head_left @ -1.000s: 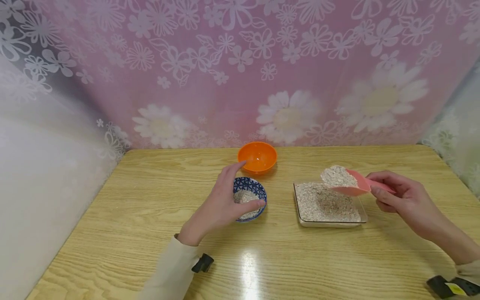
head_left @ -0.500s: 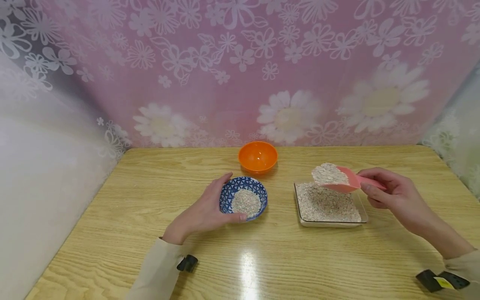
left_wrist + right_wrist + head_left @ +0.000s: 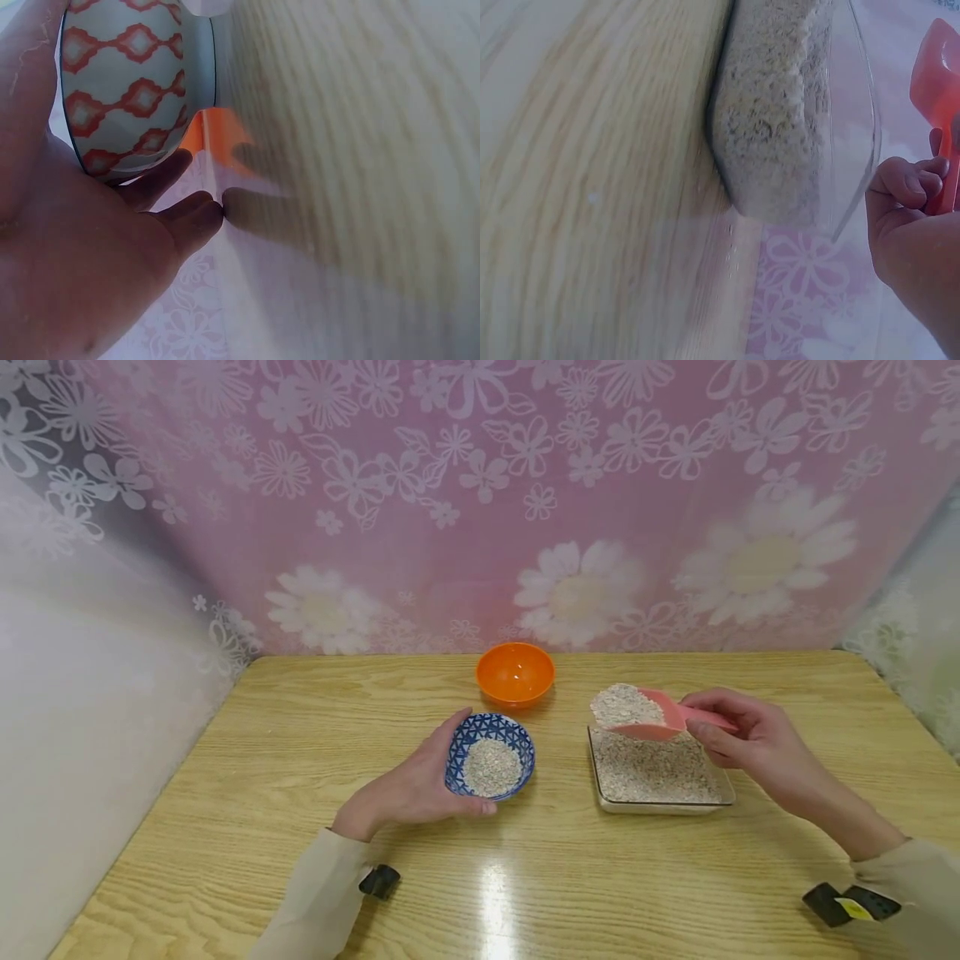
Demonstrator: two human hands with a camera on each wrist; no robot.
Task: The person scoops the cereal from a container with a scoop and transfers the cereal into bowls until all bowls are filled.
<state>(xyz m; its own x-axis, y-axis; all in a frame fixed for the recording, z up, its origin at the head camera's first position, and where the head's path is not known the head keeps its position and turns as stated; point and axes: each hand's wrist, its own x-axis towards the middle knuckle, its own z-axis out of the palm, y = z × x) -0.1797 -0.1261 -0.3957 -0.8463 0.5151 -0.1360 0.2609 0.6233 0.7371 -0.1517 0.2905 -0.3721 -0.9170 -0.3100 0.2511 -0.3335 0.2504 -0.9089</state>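
Note:
My left hand [image 3: 412, 792] holds a small bowl [image 3: 131, 90] from its left side, thumb along the near rim and fingers round the far side. Blue and white inside, the bowl has red lattice shapes on a white outside, and a mound of oat flakes [image 3: 492, 767] lies in it. My right hand [image 3: 757, 739] grips the handle of a pink scoop [image 3: 660, 724], which carries a heap of oat flakes [image 3: 626, 704]. The scoop hangs over the back of a clear rectangular container [image 3: 663, 808] filled with oats [image 3: 769, 112].
An orange bowl [image 3: 516, 672] with nothing in it stands behind the patterned bowl. All of this is on a wood-grain table [image 3: 315, 727]. A pink flowered cloth [image 3: 420, 568] hangs along the table's back edge.
My left hand has come down from over the patterned bowl and taken hold of its left side. My right hand has moved left with the loaded scoop.

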